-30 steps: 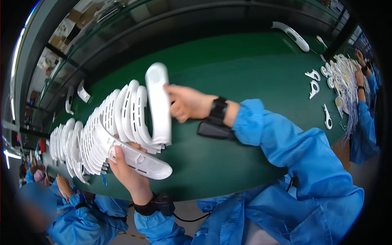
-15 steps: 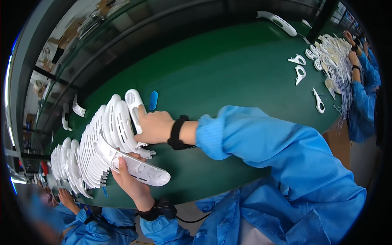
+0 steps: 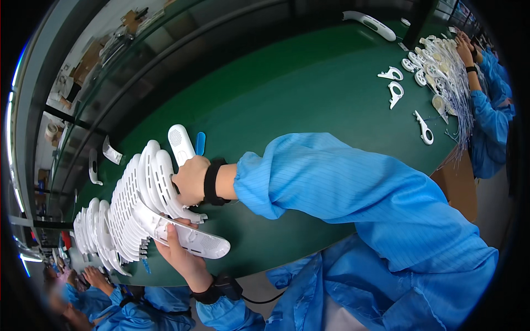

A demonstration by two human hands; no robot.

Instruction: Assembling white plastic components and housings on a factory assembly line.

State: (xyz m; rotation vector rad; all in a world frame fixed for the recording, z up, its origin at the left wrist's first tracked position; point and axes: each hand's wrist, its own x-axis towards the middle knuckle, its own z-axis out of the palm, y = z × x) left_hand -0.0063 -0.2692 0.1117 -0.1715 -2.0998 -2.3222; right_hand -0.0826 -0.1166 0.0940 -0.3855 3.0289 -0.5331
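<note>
A curved white plastic shell (image 3: pixel 190 238) with a perforated rounded end is in my left hand (image 3: pixel 181 255), inner side facing up, thumb on top and fingers beneath. It slants across the front of a long row of nested white slotted shells (image 3: pixel 126 201). My right hand (image 3: pixel 193 179) is closed at the near right end of that row, on the lower part of another white shell (image 3: pixel 180 142) whose perforated end sticks out above it. My right fingertips are partly hidden among the shells. Just right of that shell lies a small blue oblong piece (image 3: pixel 200 143).
Loose white parts (image 3: pixel 396 94) and a pile of white parts with wires (image 3: pixel 439 71) lie on the green table (image 3: pixel 287 105) at right, by a co-worker's hands (image 3: pixel 466 52). Another white shell (image 3: pixel 371 25) lies at the back. A co-worker's hands (image 3: pixel 98 280) are at lower left.
My right hand has moved left, closer to the row of shells, and lower along the perforated shell. My left hand keeps hold of its shell. The whole view has shifted slightly.
</note>
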